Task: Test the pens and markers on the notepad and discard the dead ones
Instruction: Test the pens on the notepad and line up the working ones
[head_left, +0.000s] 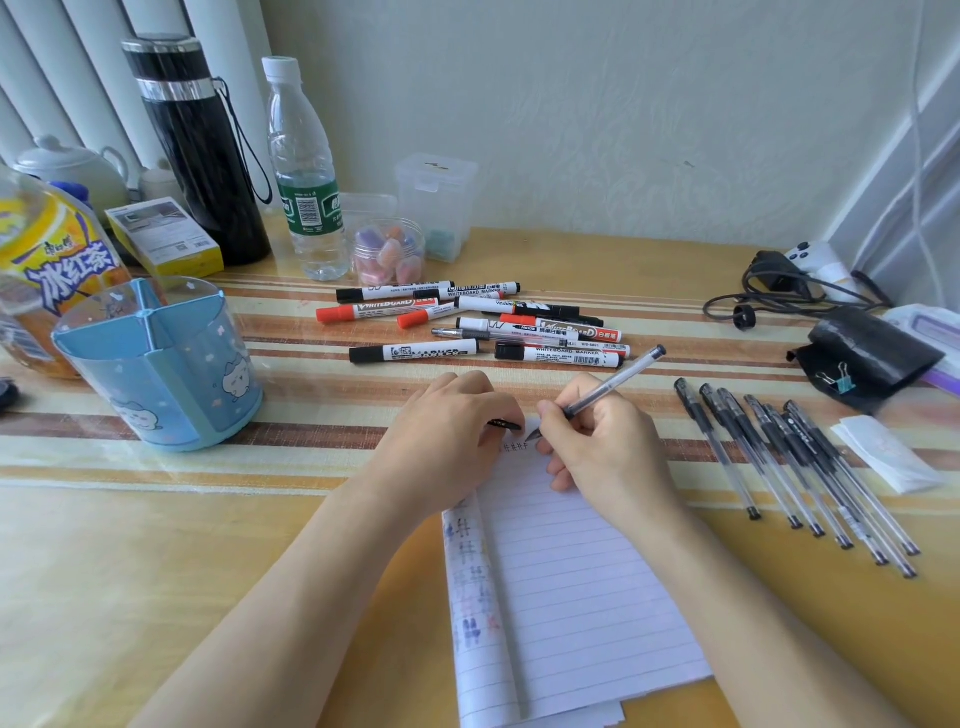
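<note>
A lined notepad (566, 587) lies in front of me, its left pages curled over and covered in coloured marks. My right hand (597, 441) grips a clear gel pen (618, 382) with its tip on the pad's top edge, beside small black hash marks. My left hand (447, 431) rests on the pad's top left corner, fingers curled round a black pen cap (506, 425). Several whiteboard markers (478, 325) with black and red caps lie in a pile beyond the pad. Several capped gel pens (795, 462) lie in a row to the right.
A blue divided pen holder (156, 364) stands at left, with a tea bottle (47, 260), black flask (202, 150) and water bottle (306, 171) behind it. Small clear jars (389, 249) sit at the back. Cables (779, 291), a black pouch (867, 353) and folded paper (883, 452) are at right.
</note>
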